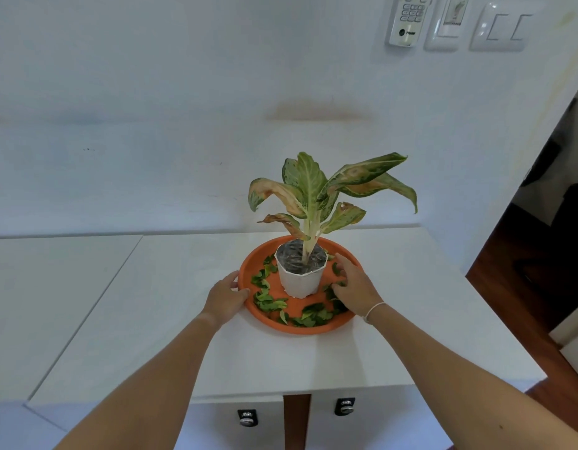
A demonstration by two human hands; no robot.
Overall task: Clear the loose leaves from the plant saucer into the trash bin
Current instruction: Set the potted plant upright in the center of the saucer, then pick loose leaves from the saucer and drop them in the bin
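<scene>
An orange plant saucer (294,326) sits on the white table (170,336). In its middle stands a white pot (301,280) with a leafy plant (313,193). Several loose green leaves (271,303) lie scattered in the saucer around the pot. My left hand (225,298) rests against the saucer's left rim, thumb over the edge. My right hand (352,280) reaches into the saucer's right side, fingers curled over leaves beside the pot; whether it grips any I cannot tell. No trash bin is in view.
The table's front edge has two drawers with metal knobs (247,417) below. A white wall stands behind, with a keypad (407,21) and switches (498,27) at the upper right. A dark doorway and wooden floor (521,287) lie to the right.
</scene>
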